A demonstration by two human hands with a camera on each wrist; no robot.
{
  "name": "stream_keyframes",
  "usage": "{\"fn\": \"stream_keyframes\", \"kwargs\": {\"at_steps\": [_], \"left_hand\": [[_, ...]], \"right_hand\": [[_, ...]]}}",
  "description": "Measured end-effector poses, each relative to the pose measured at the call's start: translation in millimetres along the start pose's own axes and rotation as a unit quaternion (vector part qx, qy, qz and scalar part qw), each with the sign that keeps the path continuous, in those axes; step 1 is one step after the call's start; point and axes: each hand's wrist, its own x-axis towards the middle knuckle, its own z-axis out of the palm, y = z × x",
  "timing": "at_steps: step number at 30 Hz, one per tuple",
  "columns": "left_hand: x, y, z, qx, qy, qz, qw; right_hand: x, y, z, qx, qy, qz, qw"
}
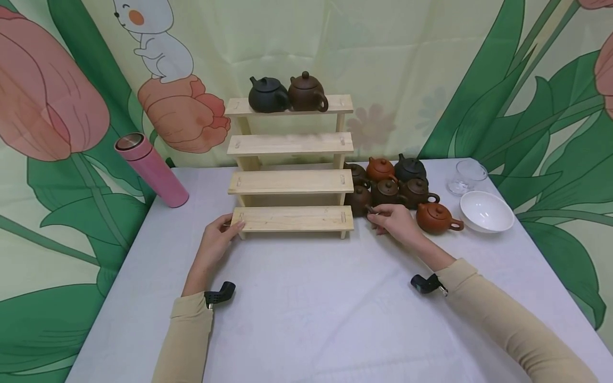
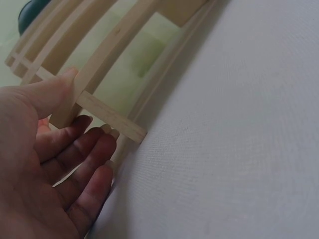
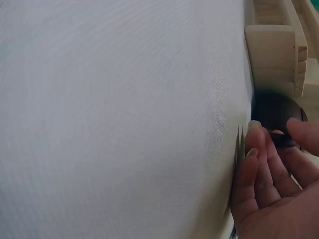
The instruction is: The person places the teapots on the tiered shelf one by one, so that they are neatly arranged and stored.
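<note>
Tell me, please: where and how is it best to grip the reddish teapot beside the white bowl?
Probably pinch the reddish teapot by its looped handle, coming from the front: the handle sticks out rightward, while other teapots stand behind and the white bowl sits beyond the handle.

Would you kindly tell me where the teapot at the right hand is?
In the head view, the dark brown teapot is just right of the tiered wooden stand, its handle pinched by the right hand.
</note>
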Motion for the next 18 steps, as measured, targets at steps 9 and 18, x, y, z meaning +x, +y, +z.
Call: {"fn": "stream_keyframes", "kwargs": {"at_steps": [9, 18], "left_hand": [[0.4, 0.0, 0.5, -0.003, 0.003, -0.001, 1.0000], [0.1, 0.6, 0.9, -0.003, 0.002, -0.004, 1.0000]], "right_hand": [[0.6, -1.1, -1.1, 0.042, -0.025, 0.029, 0.9984], [0.7, -3.4, -2.8, 0.101, -0.055, 0.051, 0.9921]]}}
